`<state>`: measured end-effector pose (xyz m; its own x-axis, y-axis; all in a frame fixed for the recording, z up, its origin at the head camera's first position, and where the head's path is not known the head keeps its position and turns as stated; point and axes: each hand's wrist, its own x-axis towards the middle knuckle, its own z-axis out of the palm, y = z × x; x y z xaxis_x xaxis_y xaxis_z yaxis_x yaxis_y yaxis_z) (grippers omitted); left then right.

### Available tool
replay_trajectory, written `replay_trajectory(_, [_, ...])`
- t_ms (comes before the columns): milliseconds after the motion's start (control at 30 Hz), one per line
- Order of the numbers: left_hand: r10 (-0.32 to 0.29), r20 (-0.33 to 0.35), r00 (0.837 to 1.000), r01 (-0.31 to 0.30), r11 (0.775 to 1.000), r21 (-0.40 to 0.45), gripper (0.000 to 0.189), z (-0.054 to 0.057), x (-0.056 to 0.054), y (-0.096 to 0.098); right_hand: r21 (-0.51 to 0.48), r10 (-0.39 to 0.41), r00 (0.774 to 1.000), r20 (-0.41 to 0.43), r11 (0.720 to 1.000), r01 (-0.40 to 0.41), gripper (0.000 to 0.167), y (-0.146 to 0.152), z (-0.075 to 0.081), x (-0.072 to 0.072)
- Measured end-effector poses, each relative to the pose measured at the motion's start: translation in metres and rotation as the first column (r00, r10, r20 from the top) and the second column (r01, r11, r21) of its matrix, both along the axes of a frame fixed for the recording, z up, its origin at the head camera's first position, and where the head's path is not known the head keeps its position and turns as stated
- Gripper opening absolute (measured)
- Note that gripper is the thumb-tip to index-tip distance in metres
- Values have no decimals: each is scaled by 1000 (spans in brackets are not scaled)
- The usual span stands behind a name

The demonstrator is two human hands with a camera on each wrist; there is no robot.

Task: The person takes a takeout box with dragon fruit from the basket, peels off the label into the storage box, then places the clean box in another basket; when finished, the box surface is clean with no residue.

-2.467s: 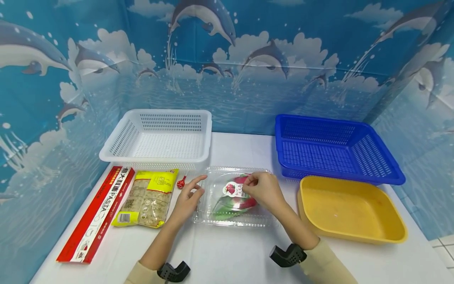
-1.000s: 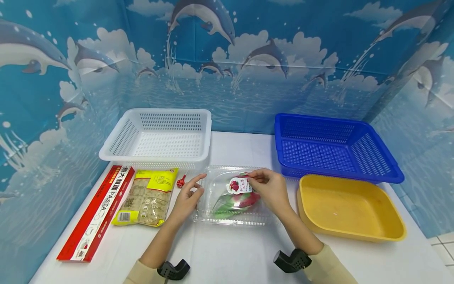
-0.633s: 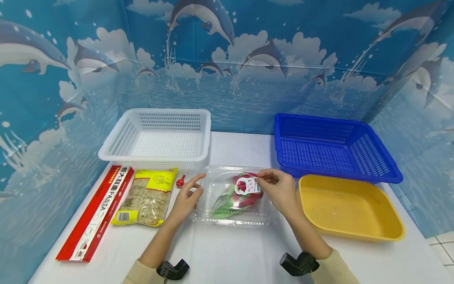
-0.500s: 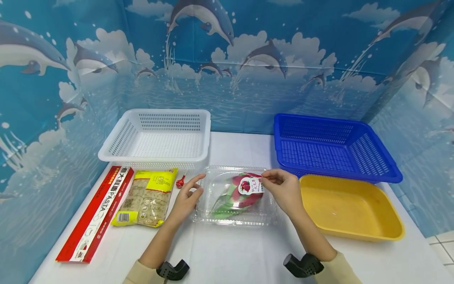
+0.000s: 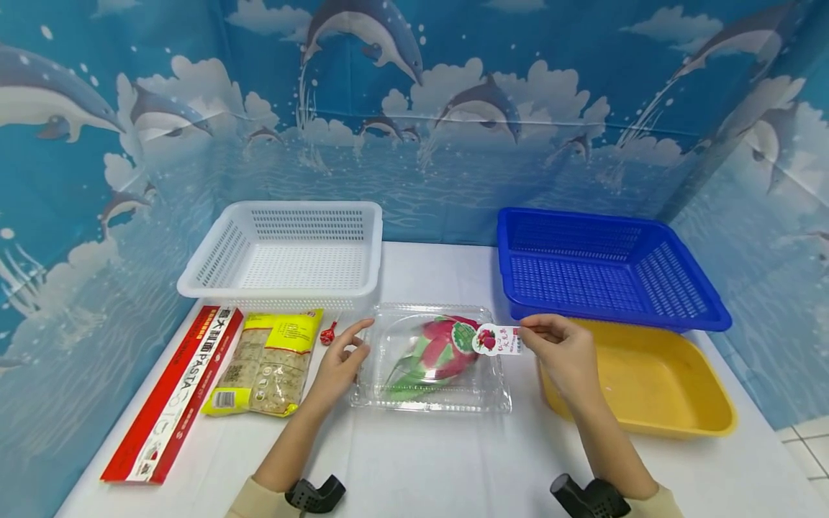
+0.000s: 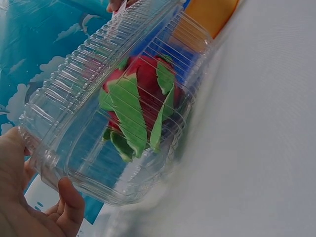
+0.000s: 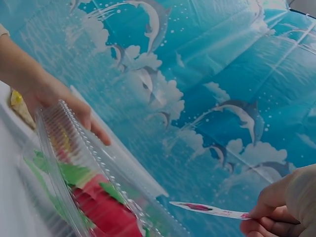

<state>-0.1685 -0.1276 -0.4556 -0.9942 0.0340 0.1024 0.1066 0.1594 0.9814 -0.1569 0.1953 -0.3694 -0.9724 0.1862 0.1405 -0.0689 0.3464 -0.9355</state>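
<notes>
Here's your right hand (image 5: 565, 356), thumb and forefinger pinching the right end of a sticker (image 5: 497, 339), the other fingers folded in behind! The sticker is white, round at its left end and squared toward your fingers, printed with a red fruit and red characters; it juts left over the right edge of a clear plastic box (image 5: 388, 349), and the right wrist view shows it side-on, thin and slightly bowed.

Across to your left hand (image 5: 340, 368): forefinger out straight to the box's far left corner, thumb well apart from it and touching the same left side. That box lies in the middle of the white table (image 5: 421, 460), lid down, ribbed and shiny. Inside sits a dragon fruit (image 5: 440, 352), red with green leafy tips, its tapered green end pointing left and near. A round green patch shows at its right; you can't tell from here whether it's on fruit or lid.

Out to the right, the yellow tub (image 5: 654, 374) lies partly behind your right hand, the blue basket (image 5: 576, 280) just beyond. Far left, a white basket (image 5: 304, 266); nearer, a small red ball on a stick (image 5: 328, 333), a yellow-ended food bag (image 5: 265, 367) and a long red-and-white pasta box (image 5: 171, 399).
</notes>
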Motion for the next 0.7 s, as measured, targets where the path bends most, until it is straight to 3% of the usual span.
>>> replay_trajectory(133, [-2,6,1000,2,1000,-1,42,1,0,0,10,-26,1000,10,1000,26,23,13,-2,2])
replay_trajectory(267, [-12,19,1000,12,1000,-2,41,18,7,2,2,-41,999,15,999,41,26,24,-5,6])
replay_trajectory(367, [-13,34,999,14,1000,-6,42,20,8,3,-7,-64,997,37,998,64,29,32,-7,8])
replay_trajectory(500, [-3,20,1000,3,1000,-3,42,2,1,0,13,-107,990,87,994,106,35,43,-8,11])
replay_trajectory(700, [2,-17,1000,-2,1000,5,41,-2,-1,0,-34,-175,975,135,983,181,30,63,-15,16])
